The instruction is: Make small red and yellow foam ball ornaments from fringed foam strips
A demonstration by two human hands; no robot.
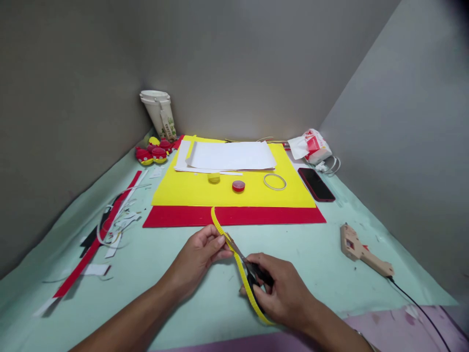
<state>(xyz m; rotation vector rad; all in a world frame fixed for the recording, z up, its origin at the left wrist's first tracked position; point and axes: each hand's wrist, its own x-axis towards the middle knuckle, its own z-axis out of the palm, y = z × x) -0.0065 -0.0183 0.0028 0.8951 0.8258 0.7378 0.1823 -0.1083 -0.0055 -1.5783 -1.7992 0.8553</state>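
Note:
My left hand pinches a long, thin yellow strip with fine ridges or notches along it. One end of the strip points up toward the red sheet, while the other curves down past my right hand. That hand is closed round the black handles of a pair of scissors. The blades lie against the strip, close to my left fingertips. Beyond my hands, a yellow roll, a red roll and a thin pale ring rest on the yellow sheet.
A red sheet lies under the yellow one, with white paper on top. Rightward are a phone, a tissue pack and a corded glue gun. Leftward lie a red strip, scraps, red-yellow round pieces and a tilted cup.

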